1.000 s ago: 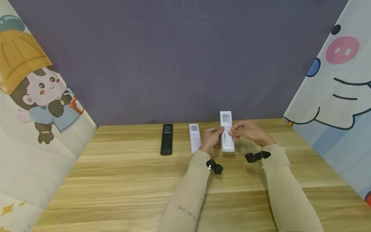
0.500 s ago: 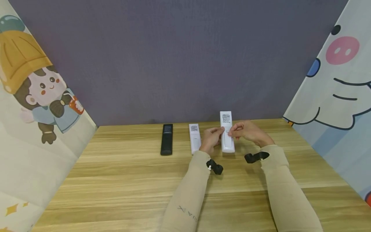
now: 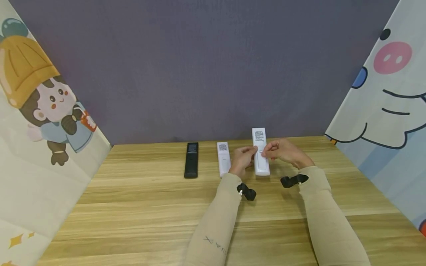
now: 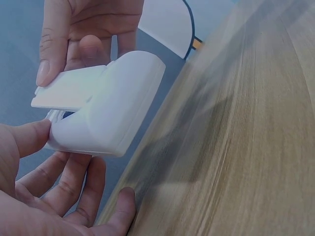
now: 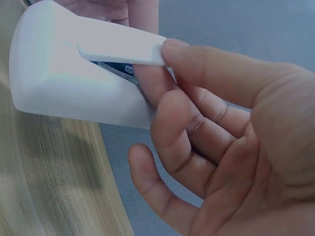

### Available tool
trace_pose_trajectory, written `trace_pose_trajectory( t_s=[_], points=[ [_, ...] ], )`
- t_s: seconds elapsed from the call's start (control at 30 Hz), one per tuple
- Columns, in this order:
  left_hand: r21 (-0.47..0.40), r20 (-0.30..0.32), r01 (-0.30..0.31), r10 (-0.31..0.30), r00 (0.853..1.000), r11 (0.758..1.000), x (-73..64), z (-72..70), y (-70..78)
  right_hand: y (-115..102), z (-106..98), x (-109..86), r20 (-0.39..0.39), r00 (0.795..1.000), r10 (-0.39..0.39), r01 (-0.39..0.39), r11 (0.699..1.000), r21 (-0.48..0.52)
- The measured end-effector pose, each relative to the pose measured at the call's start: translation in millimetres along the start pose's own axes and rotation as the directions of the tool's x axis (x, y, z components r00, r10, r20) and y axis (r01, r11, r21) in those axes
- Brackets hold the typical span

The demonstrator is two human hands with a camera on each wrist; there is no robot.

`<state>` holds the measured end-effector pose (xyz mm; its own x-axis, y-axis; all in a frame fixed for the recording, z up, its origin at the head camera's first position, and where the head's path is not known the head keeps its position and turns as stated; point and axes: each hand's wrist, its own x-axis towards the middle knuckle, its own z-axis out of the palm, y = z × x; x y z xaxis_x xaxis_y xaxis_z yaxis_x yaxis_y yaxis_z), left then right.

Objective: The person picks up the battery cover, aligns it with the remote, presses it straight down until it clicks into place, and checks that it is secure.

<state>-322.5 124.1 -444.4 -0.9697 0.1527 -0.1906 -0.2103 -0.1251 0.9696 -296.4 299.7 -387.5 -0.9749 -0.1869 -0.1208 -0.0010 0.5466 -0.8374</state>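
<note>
My left hand [image 3: 242,159] grips a white remote control [image 3: 259,136], back side up, with thumb on one edge and fingers underneath. Its battery cover [image 4: 74,88] is pinched between thumb and forefinger of my right hand [image 3: 285,152]. In both wrist views the cover stands tilted, the pinched end lifted and the other end meeting the remote's body. Part of a battery [image 5: 124,69] shows in the gap below it in the right wrist view. The remote is held above the table, its label end pointing away from me.
To the left, a second white remote [image 3: 224,159] lies back up on the wooden table [image 3: 149,214], with a black remote [image 3: 191,160] farther left. A grey wall [image 3: 213,74] rises behind, with printed cartoon panels [image 3: 396,111] at both sides.
In the head view, the dark gap beside the cover seen a second ago no longer shows. My right hand has shifted slightly left; my left hand stays almost still.
</note>
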Motion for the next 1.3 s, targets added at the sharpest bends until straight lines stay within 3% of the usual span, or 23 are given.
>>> trace_pose_trajectory(
  t_s=[0.87, 1.3],
  points=[
    [0.012, -0.012, -0.018, 0.018, 1.000, 1.000, -0.7, 0.1, -1.5, 7, 5, 4.4, -0.030, 0.999, -0.026, 0.024, 0.998, -0.049],
    [0.018, -0.017, -0.014, 0.014, 1.000, 1.000, 0.2, 0.7, -2.1, 6, 6, 7.8, -0.029, 0.999, 0.019, -0.021, 0.996, -0.081]
  ],
)
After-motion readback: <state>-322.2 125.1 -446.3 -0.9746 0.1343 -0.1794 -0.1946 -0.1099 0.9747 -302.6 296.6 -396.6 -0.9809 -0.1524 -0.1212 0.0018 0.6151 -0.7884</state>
